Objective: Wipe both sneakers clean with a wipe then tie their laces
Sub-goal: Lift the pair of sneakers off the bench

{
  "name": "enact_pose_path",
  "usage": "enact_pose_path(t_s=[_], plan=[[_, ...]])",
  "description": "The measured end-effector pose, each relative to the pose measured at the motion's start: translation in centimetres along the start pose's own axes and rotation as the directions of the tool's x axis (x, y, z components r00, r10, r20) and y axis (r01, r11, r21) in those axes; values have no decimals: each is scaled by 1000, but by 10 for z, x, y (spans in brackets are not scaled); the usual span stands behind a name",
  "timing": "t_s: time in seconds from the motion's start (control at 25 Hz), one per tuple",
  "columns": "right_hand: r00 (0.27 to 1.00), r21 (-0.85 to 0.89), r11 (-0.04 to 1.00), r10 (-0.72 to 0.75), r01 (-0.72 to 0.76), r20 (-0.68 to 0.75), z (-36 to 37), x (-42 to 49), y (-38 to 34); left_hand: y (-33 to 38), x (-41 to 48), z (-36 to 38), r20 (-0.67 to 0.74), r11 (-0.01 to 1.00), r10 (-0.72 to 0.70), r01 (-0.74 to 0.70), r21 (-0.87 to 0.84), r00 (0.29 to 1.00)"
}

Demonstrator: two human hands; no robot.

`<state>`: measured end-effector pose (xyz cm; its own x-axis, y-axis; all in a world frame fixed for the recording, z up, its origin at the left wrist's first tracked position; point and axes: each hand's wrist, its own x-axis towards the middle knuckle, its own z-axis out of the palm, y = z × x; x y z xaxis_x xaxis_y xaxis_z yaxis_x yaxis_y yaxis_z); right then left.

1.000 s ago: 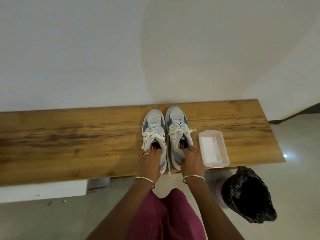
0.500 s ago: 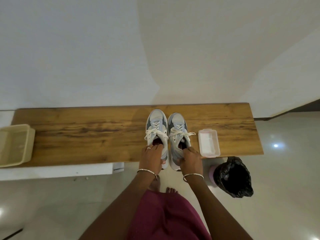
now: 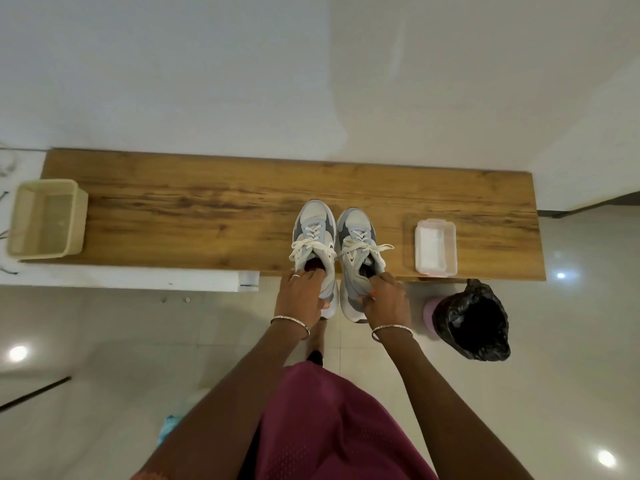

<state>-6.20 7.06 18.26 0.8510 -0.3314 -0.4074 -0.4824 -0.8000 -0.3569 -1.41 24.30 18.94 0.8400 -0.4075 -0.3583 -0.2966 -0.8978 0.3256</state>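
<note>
Biggest thing here is the long wood-grain desk against the white wall. Off its right end, down on the floor, there's a small pink bin lined with a black plastic bag. A beige plastic tub sits at the desk's far left end.

Both grey-and-white sneakers are side by side on the desk, right of the middle, toes pointing at the wall. The heels of the left sneaker and the right sneaker both stick out past the front edge. Just to the right of them is a clear plastic box of white wipes, close to that same edge.

The left hand has its fingers curled over the left sneaker's heel collar, and the right hand grips the right heel the same way. So both are closed on shoes and neither has a wipe. The white laces are splayed out sideways, and I can't tell if they're knotted.

What I'd worry about:
- Those overhanging heels. If either hand lets go to reach for a wipe, that shoe could tip off onto the floor.
- A loose lace end catching on the other shoe and dragging it along.
- An elbow or shoe knocking the wipe box off the edge, probably straight into the bin.
</note>
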Motion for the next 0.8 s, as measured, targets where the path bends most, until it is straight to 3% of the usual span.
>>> enact_pose_path(t_s=[0.36, 0.64, 0.8], plan=[[998, 26, 998, -57, 56, 1, 42, -79, 56, 24, -86, 67, -37, 997, -23, 25, 69, 999], [995, -19, 999, -34, 36, 97, 75, -130, 96, 37, -131, 118, 86, 993, -37, 27, 111, 996], [991, -45, 999, 1, 5, 134, 116, -112, 117, 26, -113, 168, 155, 992, -56, 37, 120, 986]])
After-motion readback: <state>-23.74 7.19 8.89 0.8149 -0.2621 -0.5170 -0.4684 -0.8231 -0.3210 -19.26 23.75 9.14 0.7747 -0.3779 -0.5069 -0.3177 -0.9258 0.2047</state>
